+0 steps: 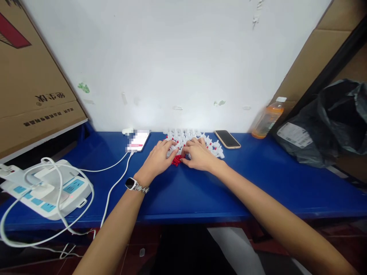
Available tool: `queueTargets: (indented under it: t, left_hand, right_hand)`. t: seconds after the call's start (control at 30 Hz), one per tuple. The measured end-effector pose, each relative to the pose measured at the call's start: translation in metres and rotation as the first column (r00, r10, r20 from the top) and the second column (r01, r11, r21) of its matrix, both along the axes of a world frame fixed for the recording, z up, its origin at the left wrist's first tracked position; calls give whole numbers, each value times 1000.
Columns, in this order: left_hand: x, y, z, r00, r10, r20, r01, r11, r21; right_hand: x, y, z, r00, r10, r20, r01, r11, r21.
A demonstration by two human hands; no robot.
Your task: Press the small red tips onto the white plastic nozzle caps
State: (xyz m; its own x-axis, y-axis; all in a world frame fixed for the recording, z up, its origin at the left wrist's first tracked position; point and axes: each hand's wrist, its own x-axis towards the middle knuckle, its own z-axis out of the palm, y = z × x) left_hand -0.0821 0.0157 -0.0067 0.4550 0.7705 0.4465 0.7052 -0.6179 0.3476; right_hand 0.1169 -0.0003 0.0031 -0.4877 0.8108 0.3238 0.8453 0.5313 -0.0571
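Observation:
On the blue table, a heap of small white plastic pieces, some with red parts, lies near the wall. A small pile of red pieces sits in front of it, between my hands. My left hand, with a watch on its wrist, is curled at the heap's left side, thumb and forefinger around a white plastic piece. Over the right part of the heap, my right hand has bent fingers, thumb close to the forefinger beside the red pile. Whatever its fingertips hold is too small to make out.
A phone lies right of the heap; a plugged-in phone lies left. A white power strip with looping cables covers the left side. An orange drink bottle and a dark plastic bag stand right. A white wall rises behind.

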Motion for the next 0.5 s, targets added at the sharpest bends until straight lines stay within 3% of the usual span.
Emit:
queueTargets:
  t: [0.17, 0.27, 0.4, 0.5]
  left_hand:
    - [6, -5, -2, 999, -41, -16, 41, 999, -17]
    - [7, -5, -3, 998, -55, -18, 55, 998, -20]
    - [8, -6, -4, 998, -57, 29, 58, 998, -27]
    - [11, -9, -3, 993, -87, 76, 90, 995, -36]
  right_hand:
    - [-1, -1, -6, 995, 0, 95, -2, 1000, 17]
    - [2, -2, -8, 999, -3, 46, 2, 999, 34]
    - [8, -2, -5, 955, -18, -295, 18, 1000, 0]
    - [13, 1, -2, 773, -67, -631, 30, 997, -70]
